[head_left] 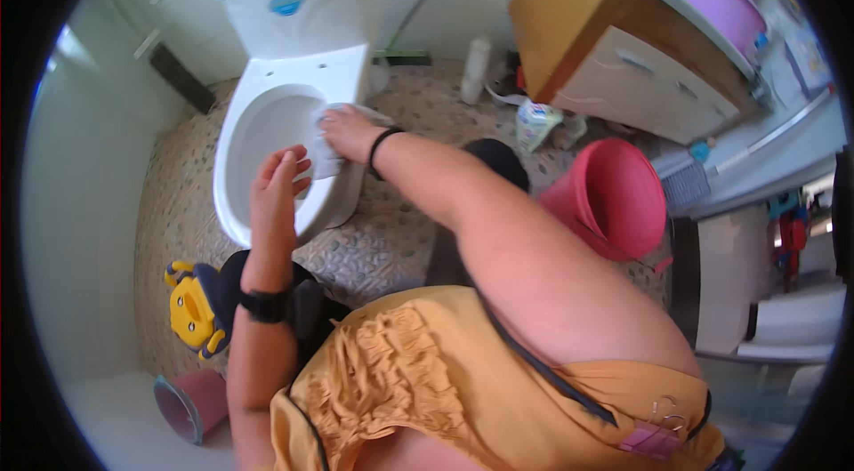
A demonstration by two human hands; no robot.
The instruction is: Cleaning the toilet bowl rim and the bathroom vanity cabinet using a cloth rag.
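A white toilet (302, 71) stands in front of me, its bowl uncovered. My right hand (350, 131) presses a pale grey cloth (327, 161) against the right side of the bowl's rim. Part of the cloth hangs down over the rim, and the fingers are bent over its upper end. Above the front left part of the bowl, my left hand (277, 185) is raised with nothing in it. Its fingers are loosely curved and the thumb stands apart.
To the right stand a pink bucket (574, 197), a white bottle (476, 71) and a wooden cabinet (553, 31) with a purple basin (712, 4) on top. A green-edged floor tool (405, 56) leans behind. At left lie a yellow child's seat (191, 315) and a small pink bin (209, 400).
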